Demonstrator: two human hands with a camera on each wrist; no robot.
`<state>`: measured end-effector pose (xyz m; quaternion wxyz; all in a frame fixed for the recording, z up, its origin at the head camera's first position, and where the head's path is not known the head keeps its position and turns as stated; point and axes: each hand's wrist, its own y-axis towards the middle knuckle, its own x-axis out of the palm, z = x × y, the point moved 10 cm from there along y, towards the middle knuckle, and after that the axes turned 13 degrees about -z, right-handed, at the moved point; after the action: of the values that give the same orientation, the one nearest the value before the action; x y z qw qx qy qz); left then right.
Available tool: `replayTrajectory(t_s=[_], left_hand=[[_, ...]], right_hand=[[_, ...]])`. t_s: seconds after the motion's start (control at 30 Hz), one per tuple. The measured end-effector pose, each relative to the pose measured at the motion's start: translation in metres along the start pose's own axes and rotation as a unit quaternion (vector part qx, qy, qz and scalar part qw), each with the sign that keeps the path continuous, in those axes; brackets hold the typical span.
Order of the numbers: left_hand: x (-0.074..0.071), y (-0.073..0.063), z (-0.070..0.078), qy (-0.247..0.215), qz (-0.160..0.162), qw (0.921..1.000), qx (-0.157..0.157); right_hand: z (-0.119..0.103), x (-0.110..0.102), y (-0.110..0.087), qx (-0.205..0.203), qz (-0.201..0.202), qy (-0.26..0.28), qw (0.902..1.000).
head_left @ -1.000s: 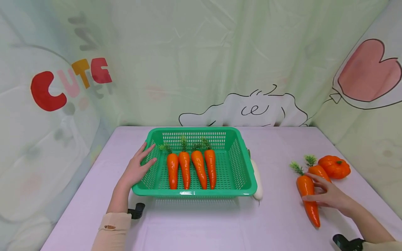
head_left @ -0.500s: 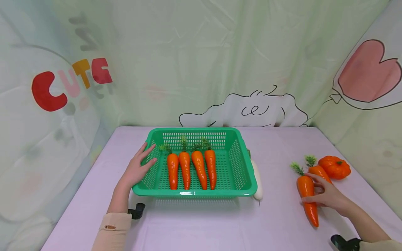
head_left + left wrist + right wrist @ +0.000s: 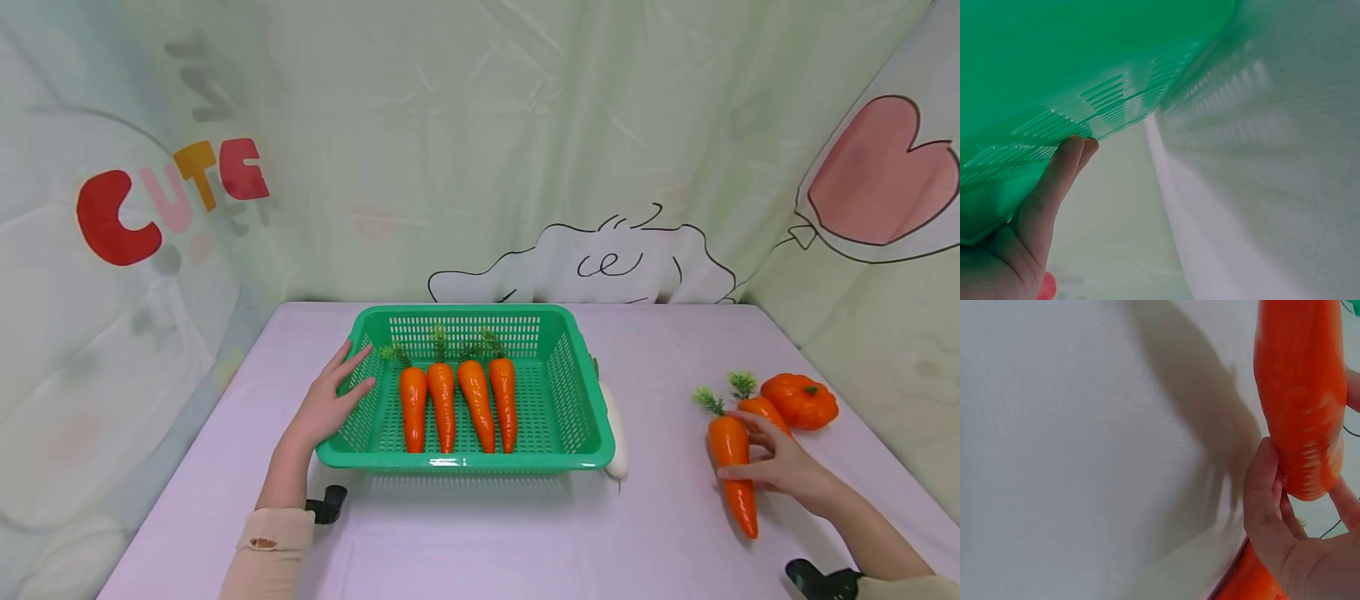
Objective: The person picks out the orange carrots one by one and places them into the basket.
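Note:
At the left end of a green plastic basket (image 3: 465, 461), my left hand (image 3: 330, 408) grips the rim, with some fingers reaching over it. In the left wrist view, fingertips (image 3: 1072, 147) lie against the slotted outer wall. Several orange carrots (image 3: 477, 404) with feathery green tops lie side by side inside the basket. On the right, my right hand (image 3: 783, 471) holds another carrot (image 3: 731, 446) between thumb and fingers, its tip pointing toward me. The right wrist view shows this carrot (image 3: 1300, 394) casting a long shadow on the cloth.
Just behind the right hand lies one more carrot (image 3: 763, 412), partly hidden, beside a small orange pumpkin (image 3: 798, 400). A white radish (image 3: 615, 433) lies along the basket's right side, partly covered by its rim. Fabric curtains (image 3: 480, 167) close off the back and sides.
My right hand and its carrot have shifted slightly left, and the carrot's tip has swung a little left and away from me. The left hand and basket stay put.

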<state>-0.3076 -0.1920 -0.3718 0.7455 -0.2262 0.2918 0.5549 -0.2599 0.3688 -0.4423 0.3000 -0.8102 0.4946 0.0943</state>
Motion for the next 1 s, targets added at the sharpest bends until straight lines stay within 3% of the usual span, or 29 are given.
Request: replayTrajectory(t_s=[0.5,0.77,1.0], left_hand=[[0.000,-0.001,0.000,-0.001,0.001,1.0000,0.003],[0.000,-0.001,0.001,-0.002,0.000,1.0000,0.007],[0.000,0.000,0.000,-0.003,0.000,1.0000,0.005]], right_hand=[[-0.021,-0.002,-0.004,-0.011,0.016,0.007,0.9998],[-0.048,-0.001,-0.005,-0.050,0.032,-0.011,0.9982],[-0.064,0.000,-0.003,-0.045,0.036,-0.023,0.9981]])
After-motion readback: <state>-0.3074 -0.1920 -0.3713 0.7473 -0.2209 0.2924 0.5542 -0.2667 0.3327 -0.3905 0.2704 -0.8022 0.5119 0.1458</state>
